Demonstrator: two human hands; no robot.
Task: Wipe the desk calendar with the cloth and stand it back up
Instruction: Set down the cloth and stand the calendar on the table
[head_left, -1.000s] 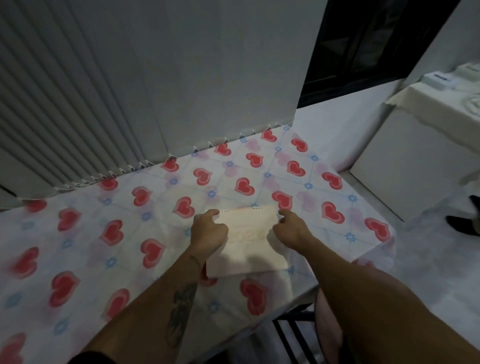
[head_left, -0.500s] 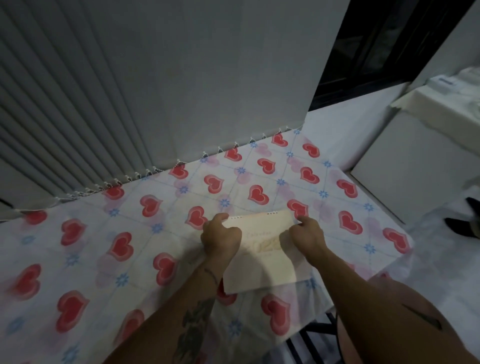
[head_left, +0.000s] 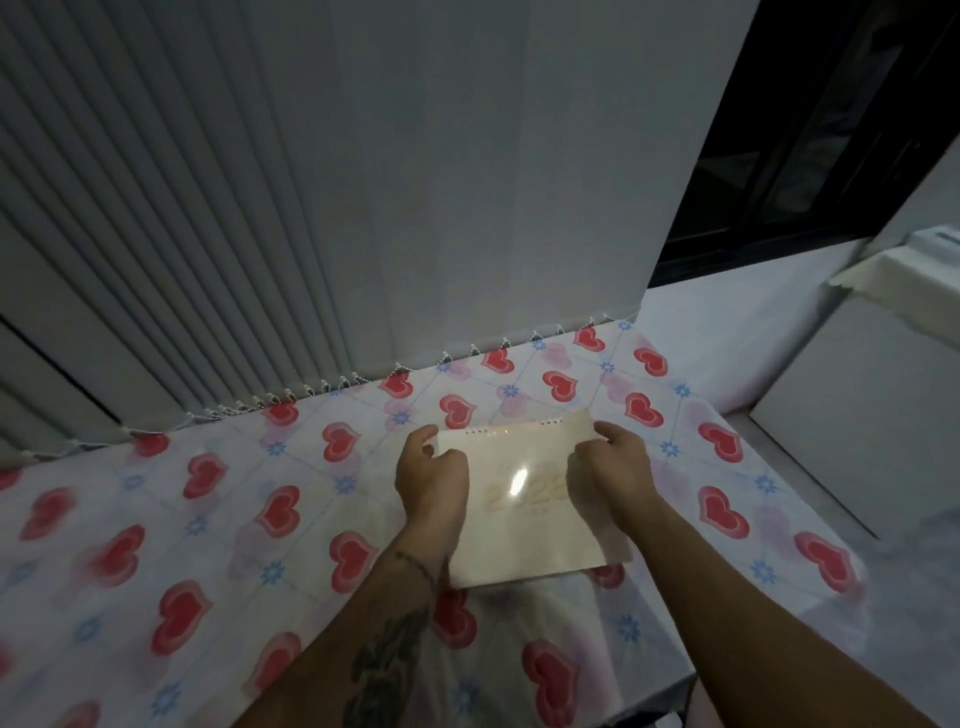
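A cream desk calendar (head_left: 524, 512) with a spiral binding along its top edge is held over the table (head_left: 208, 519), which wears a cloth printed with red hearts. Its glossy front faces me, tilted back, and a light glints on the faint gold numbers. My left hand (head_left: 431, 475) grips its upper left corner and my right hand (head_left: 610, 470) grips its upper right side. Whether its lower edge rests on the table I cannot tell. No wiping cloth is in view.
Grey vertical blinds (head_left: 260, 208) hang right behind the table's far edge. A dark window (head_left: 810, 130) is at the upper right. A white cabinet (head_left: 857, 415) stands close to the table's right side. The table's front edge runs at the lower right.
Both hands have shifted the calendar slightly away from me and tilted it more upright. The camera has tipped up, so more of the blinds shows.
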